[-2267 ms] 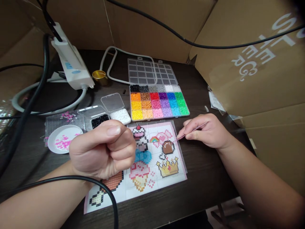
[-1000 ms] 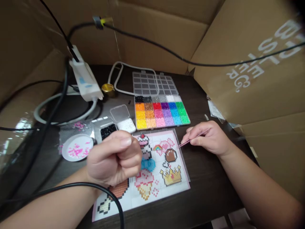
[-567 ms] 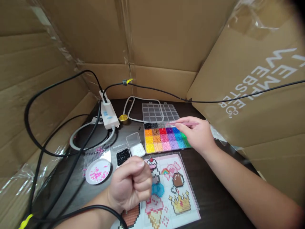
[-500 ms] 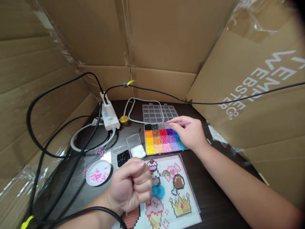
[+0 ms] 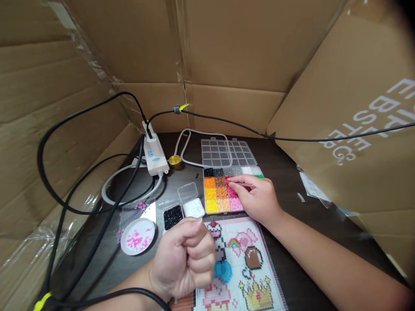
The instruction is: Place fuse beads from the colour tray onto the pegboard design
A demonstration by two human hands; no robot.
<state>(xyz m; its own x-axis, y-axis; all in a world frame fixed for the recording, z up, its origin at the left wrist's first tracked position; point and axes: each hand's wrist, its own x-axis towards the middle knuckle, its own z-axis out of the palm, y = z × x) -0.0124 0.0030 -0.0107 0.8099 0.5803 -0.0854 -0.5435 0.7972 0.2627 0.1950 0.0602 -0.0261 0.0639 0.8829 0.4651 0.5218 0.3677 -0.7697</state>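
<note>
My right hand (image 5: 259, 196) pinches slim pink tweezers (image 5: 241, 183), with their tips over the brown and red compartments of a bead box (image 5: 223, 212). The box is divided into many small compartments of coloured beads, and my hand covers its right part. My left hand (image 5: 184, 257) is closed in a fist above the pattern sheet (image 5: 235, 242), with nothing seen sticking out of it. On the sheet are pixel pictures of a crown, a cupcake, a rainbow and others, under a clear pegboard. Part of a round blue piece (image 5: 223, 271) shows beside the fist.
Small boxes of black beads (image 5: 173, 217) and white beads (image 5: 193, 208) stand left of the bead box. A white dish (image 5: 123, 247) holds pink beads. Farther back are a power strip (image 5: 156, 155), a yellow cup (image 5: 175, 162) and black cables (image 5: 42, 160). Cardboard walls (image 5: 233, 52) surround the table.
My right hand has moved the tweezers from the back row of compartments toward the brown and red ones. The whole view has shifted slightly. My left fist keeps its shape.
</note>
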